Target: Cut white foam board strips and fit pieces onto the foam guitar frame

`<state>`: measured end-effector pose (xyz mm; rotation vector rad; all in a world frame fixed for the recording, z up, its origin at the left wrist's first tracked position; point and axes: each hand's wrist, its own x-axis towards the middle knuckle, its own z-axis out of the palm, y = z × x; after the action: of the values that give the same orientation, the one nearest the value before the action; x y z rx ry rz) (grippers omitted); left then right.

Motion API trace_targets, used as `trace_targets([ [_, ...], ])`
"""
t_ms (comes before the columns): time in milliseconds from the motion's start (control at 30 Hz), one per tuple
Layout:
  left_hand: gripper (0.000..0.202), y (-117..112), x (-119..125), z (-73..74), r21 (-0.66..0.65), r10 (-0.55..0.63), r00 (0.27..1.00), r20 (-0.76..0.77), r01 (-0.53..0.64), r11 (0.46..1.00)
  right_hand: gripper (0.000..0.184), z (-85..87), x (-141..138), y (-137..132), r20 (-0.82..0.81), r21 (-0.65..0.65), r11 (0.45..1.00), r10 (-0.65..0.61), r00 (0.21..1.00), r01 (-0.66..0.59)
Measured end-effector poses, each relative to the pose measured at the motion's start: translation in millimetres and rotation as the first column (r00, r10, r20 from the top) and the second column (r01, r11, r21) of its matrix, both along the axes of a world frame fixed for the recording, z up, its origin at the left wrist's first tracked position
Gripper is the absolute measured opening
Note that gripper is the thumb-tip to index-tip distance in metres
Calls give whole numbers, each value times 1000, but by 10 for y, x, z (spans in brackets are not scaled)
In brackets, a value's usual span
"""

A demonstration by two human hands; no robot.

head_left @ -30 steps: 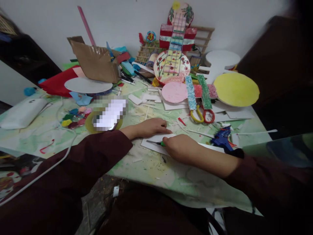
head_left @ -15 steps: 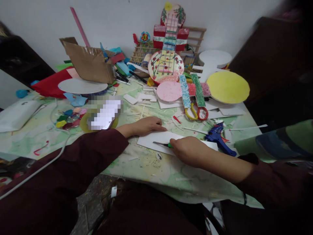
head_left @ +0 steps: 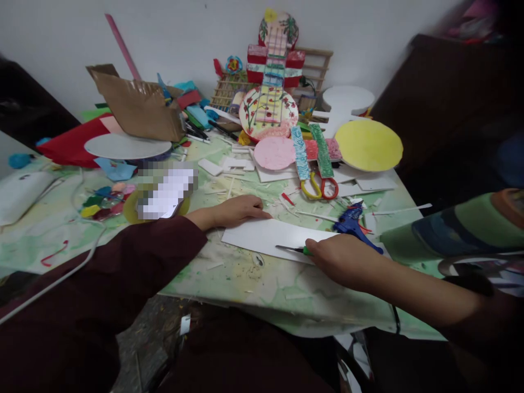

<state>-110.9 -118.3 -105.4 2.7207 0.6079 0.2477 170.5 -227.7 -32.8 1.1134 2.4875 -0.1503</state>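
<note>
A white foam board strip [head_left: 262, 236] lies flat near the table's front edge. My left hand [head_left: 239, 211] rests on its far left edge, fingers lying flat and pressing it down. In my right hand [head_left: 344, 259], closed around a green handle, is a craft knife [head_left: 290, 249]. Its thin dark blade points left, low over the strip's near edge; whether the tip touches the board I cannot tell. The right hand covers the strip's right end. Just beyond that hand sits a blue glue gun [head_left: 352, 222].
Scissors [head_left: 327, 188] and white offcuts lie behind the board. A pink-and-yellow paper guitar shape [head_left: 368, 144] and a painted guitar [head_left: 268, 112] stand farther back. At left are a phone [head_left: 167, 194], a cardboard box [head_left: 143, 112] and a white cable [head_left: 88, 254]. A green cylinder [head_left: 446, 232] leans in at right.
My right hand has drawn the craft knife rightward along the strip. The left hand keeps its place on the board. The whole view has shifted a little to the right.
</note>
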Motion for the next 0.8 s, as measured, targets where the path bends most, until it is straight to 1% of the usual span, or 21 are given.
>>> trace_targets([
  [100,35,-6,1,8,-2,12,1000,10,-12,1000,26,7,96,-18,10,5,1000,10,1000,-10],
  [233,36,-3,-3,6,4,3,1000,1,-3,1000,23,4,256,-68,21,19,1000,4,1000,-4],
  [333,36,4,-2,-4,-14,3,1000,8,-3,1000,23,16,386,-128,54,8,1000,-23,998,23],
  [433,35,-3,7,7,-23,21,1000,15,-20,1000,23,64,480,-198,103,0,997,-73,992,73],
  [633,35,-29,13,40,-23,30,999,10,-30,999,22,211,520,-350,126,12,986,-165,978,164],
  [800,36,-19,2,8,-16,14,1000,10,-14,1000,20,279,558,-475,160,83,978,-205,966,193],
])
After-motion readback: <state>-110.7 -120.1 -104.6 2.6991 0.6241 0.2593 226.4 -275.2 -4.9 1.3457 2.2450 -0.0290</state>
